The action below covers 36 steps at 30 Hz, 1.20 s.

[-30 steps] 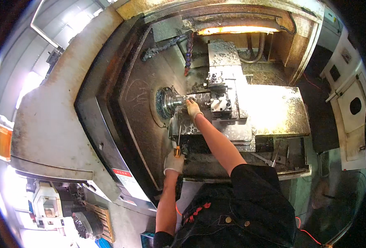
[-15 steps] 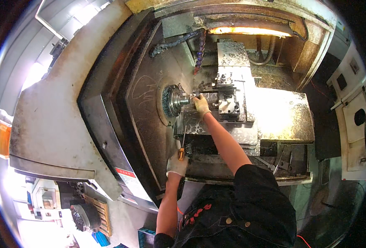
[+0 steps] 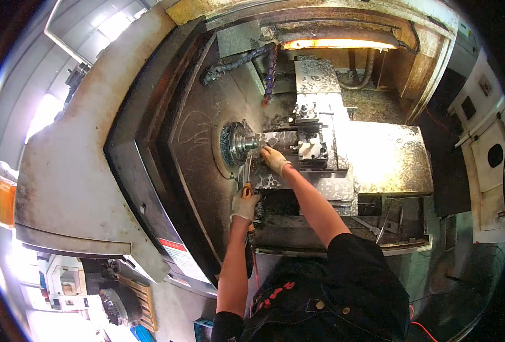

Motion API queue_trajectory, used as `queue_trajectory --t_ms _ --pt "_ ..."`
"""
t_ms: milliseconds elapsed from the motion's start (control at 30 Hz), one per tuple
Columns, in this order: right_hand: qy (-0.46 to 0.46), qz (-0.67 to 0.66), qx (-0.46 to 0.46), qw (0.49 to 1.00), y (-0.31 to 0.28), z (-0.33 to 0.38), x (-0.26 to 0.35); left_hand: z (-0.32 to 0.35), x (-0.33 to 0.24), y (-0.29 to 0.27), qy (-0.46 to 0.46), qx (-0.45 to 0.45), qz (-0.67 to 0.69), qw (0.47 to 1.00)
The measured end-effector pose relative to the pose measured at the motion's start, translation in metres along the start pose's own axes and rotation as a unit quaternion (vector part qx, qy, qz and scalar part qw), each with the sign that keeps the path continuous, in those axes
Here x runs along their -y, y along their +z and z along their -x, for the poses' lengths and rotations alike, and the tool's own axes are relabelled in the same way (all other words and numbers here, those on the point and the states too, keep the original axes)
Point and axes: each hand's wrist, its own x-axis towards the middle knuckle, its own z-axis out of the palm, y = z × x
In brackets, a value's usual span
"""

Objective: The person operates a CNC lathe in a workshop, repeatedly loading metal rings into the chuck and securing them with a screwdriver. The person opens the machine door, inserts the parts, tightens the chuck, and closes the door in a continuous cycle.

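Lathe bay (image 3: 207, 142), one chuck (image 3: 236, 142), two gloved hands, left hand (image 3: 244, 206), right hand (image 3: 275, 159)

looking down into an open lathe, grimy all over. gloved right hand (image 3: 274, 159) is on the metal workpiece (image 3: 264, 140) sticking out of the chuck (image 3: 233, 143). gloved left hand (image 3: 244, 206) grips an orange-handled tool (image 3: 246, 181) pointing up toward the chuck. tool post (image 3: 312, 145) sits just right of the workpiece, lamp (image 3: 335, 43) glowing up top.
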Motion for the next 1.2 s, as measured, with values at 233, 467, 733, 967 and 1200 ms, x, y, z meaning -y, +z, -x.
queue_trajectory --t_ms 233,467,733,967,1200 --pt "-0.067 0.156 -0.016 0.985 -0.002 -0.009 0.007 -0.015 -0.004 0.008 0.001 -0.004 -0.025 1.000" --pt "0.103 -0.433 0.051 0.894 0.008 -0.015 -0.022 -0.013 -0.001 0.010 0.000 0.021 -0.003 1.000" --pt "0.053 -0.001 -0.035 0.998 -0.009 -0.021 -0.017 -0.028 0.003 0.011 0.035 0.035 -0.101 0.994" --pt "0.008 0.166 -0.056 0.985 -0.013 0.037 0.031 -0.019 0.015 0.011 0.030 0.024 -0.100 0.994" --pt "-0.024 0.106 -0.032 0.994 -0.024 0.088 0.027 0.011 0.057 0.021 0.024 0.063 0.017 0.998"
